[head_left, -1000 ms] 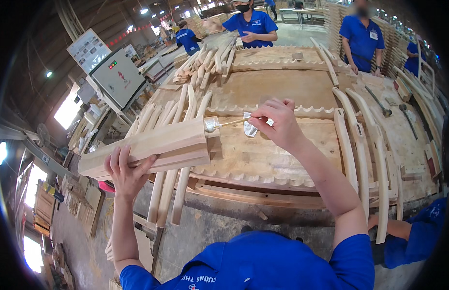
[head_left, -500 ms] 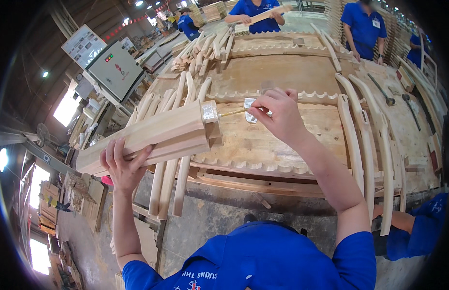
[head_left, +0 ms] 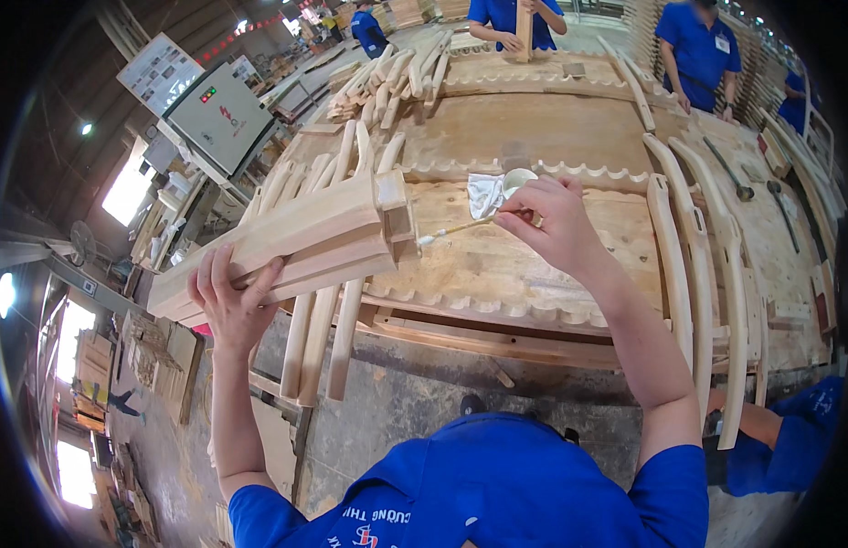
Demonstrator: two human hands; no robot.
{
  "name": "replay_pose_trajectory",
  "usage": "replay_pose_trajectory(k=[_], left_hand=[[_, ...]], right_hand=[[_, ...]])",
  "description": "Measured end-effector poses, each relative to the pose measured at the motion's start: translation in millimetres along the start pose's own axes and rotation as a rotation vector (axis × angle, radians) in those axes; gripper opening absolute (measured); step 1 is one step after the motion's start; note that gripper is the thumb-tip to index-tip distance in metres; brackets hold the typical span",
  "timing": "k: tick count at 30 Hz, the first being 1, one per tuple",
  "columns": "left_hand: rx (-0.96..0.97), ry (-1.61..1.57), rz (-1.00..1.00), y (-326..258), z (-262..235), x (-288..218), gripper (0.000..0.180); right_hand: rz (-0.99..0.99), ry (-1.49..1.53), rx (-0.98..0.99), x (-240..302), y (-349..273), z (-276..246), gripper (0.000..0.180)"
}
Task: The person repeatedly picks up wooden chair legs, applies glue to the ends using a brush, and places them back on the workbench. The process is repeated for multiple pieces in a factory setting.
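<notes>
My left hand [head_left: 230, 306] is wrapped around a bundle of pale wooden pieces [head_left: 296, 236], held slanting above the table's left side with the cut ends toward the right. Between the thumb and fingers of my right hand [head_left: 559, 226] is pinched a thin yellowish brush [head_left: 462, 226]. Its white tip sits close to the lower ends of the bundle; whether it touches them I cannot tell. The topmost end looks wet and shiny. Behind my right fingers, partly hidden, a small white cup [head_left: 519, 179] stands beside a crumpled white sheet [head_left: 484, 195] on the table.
Scalloped wooden racks [head_left: 593, 178] cross the worktable [head_left: 570, 260]. Curved wooden legs [head_left: 675, 265] lie at the right, more pieces [head_left: 401, 78] are heaped at the back left. Two hammers [head_left: 742, 192] lie far right. Co-workers in blue [head_left: 698, 50] stand across the table; another sleeve [head_left: 789, 438] shows lower right.
The brush tip has moved off the upper end and down toward the lower pieces. My right hand has shifted slightly right and the cup now shows. Across the table, a co-worker has turned a board upright.
</notes>
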State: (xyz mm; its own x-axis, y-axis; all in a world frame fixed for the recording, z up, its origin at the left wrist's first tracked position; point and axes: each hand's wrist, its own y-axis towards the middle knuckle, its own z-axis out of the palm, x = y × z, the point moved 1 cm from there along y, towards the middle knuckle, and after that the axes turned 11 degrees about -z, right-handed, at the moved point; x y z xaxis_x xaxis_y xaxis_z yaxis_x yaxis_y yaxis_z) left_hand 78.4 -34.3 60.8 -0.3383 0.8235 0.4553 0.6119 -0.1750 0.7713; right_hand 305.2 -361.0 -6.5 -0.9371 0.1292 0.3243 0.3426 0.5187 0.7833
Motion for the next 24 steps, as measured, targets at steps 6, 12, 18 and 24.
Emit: replay_pose_trajectory(k=[6, 12, 18, 24], left_hand=[[-0.023, 0.011, 0.02, 4, -4, -4, 0.076], [0.034, 0.005, -0.022, 7, -8, -9, 0.073], [0.231, -0.056, -0.186, 9, -12, -9, 0.076], [0.638, -1.259, -0.777, -10, -9, -5, 0.102]], right_hand=[[-0.028, -0.144, -0.09, 6, 4, 21, 0.013], [-0.12, -0.163, -0.126, 10, -7, 20, 0.013], [-0.03, -0.024, -0.134, -5, -17, 4, 0.014], [0.22, -0.772, 0.271, -80, -13, -13, 0.012]])
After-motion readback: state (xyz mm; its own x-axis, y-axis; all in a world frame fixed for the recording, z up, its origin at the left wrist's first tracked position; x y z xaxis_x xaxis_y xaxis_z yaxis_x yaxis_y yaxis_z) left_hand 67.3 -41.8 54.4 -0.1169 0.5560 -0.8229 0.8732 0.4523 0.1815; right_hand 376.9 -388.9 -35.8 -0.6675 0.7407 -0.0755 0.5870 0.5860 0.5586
